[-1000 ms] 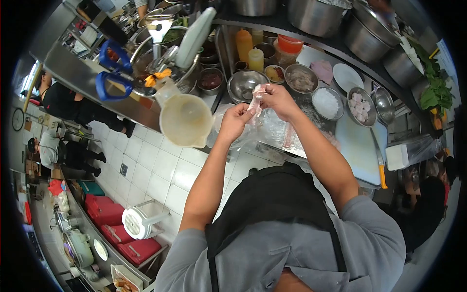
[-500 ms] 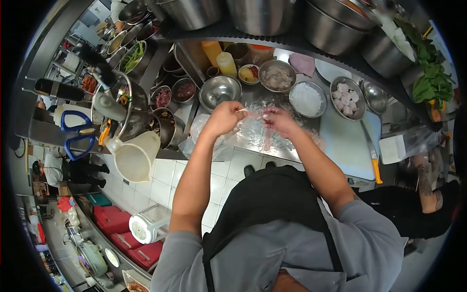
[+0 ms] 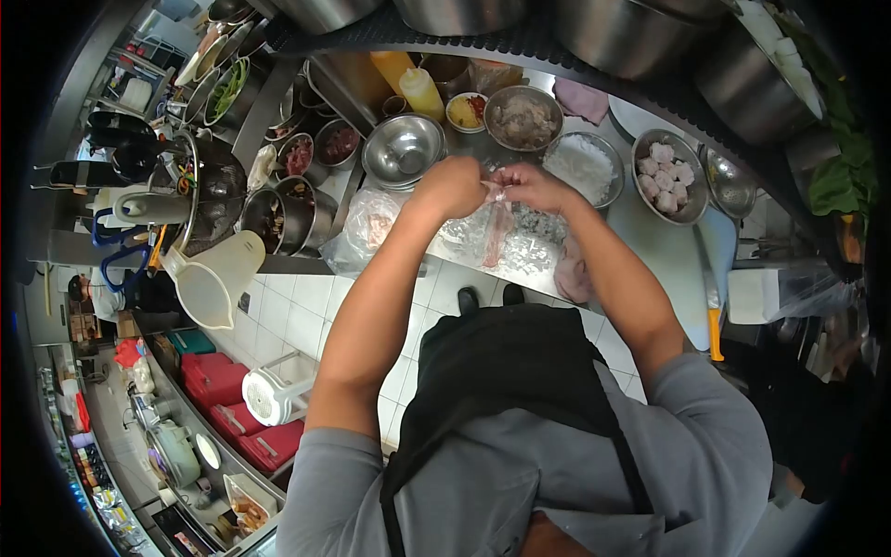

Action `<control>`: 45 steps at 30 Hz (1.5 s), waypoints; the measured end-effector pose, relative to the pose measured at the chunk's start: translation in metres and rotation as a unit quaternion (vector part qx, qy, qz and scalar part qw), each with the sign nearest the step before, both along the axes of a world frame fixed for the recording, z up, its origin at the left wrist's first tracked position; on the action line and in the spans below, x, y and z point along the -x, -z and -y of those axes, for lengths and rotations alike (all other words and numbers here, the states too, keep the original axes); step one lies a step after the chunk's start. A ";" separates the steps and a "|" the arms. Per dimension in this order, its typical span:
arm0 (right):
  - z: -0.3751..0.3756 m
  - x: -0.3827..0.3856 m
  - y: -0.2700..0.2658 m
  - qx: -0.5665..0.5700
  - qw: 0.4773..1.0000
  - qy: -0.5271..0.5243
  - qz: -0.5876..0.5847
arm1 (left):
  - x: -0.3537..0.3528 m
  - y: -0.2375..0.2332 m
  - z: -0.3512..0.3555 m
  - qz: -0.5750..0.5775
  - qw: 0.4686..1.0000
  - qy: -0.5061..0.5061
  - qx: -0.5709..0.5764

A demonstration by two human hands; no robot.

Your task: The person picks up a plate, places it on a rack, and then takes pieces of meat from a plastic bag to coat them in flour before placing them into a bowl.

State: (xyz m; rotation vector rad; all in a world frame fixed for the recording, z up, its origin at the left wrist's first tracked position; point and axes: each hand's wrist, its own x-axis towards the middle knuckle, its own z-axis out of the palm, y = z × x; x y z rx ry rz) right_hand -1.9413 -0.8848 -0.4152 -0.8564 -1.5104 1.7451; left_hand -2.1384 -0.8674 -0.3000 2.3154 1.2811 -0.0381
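Observation:
My left hand [image 3: 453,188] and my right hand [image 3: 533,188] are close together over the wet steel counter [image 3: 534,265], fingers closed in a pinch. Between their fingertips is a thin strip of pale pink meat [image 3: 494,193]. Below them another streaky meat strip [image 3: 498,232] extends toward the counter's front edge. Just beyond my left hand is a bare metal bowl [image 3: 404,148]. Past my right hand are a bowl of white powder [image 3: 583,167] and a bowl of pale minced filling [image 3: 524,121]. Further right, a metal bowl [image 3: 691,206] contains white-coated lumps.
A plastic bag [image 3: 357,227] of meat lies left of my hands. At the right, a knife with a yellow handle [image 3: 715,332] rests on a pale cutting board [image 3: 664,278]. A shelf [image 3: 520,37] with large pots overhangs the counter. Another person in black [image 3: 807,427] stands at far right.
My hands have drawn closer together, shortening the visible stretch of meat between them. The whole view has shifted slightly, and the hands now appear a little higher in it.

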 end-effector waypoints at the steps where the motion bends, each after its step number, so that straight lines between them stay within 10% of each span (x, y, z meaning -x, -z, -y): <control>1: -0.007 -0.008 0.002 0.010 0.999 -0.029 0.030 | 0.001 0.006 0.001 0.025 0.999 -0.024 -0.005; 6: -0.026 -0.025 0.014 0.017 0.959 -0.168 0.227 | 0.019 0.089 0.025 0.152 0.970 -0.171 0.080; 13: -0.051 0.005 0.059 -0.192 0.765 -0.241 0.566 | 0.006 0.202 0.077 0.272 0.833 -0.381 0.295; 16: -0.059 0.015 0.076 -0.236 0.723 -0.237 0.605 | 0.000 0.224 0.078 0.214 0.864 -0.396 0.225; 31: -0.066 0.021 0.074 -0.396 0.678 -0.127 0.606 | -0.006 0.182 0.084 0.005 0.935 -0.324 0.142; 40: -0.043 0.021 0.069 -0.387 0.719 0.001 0.577 | 0.019 0.174 0.126 -0.001 0.991 -0.030 -0.133; 45: -0.038 0.019 0.064 -0.346 0.715 0.002 0.608 | 0.028 0.174 0.137 -0.052 0.995 0.015 -0.083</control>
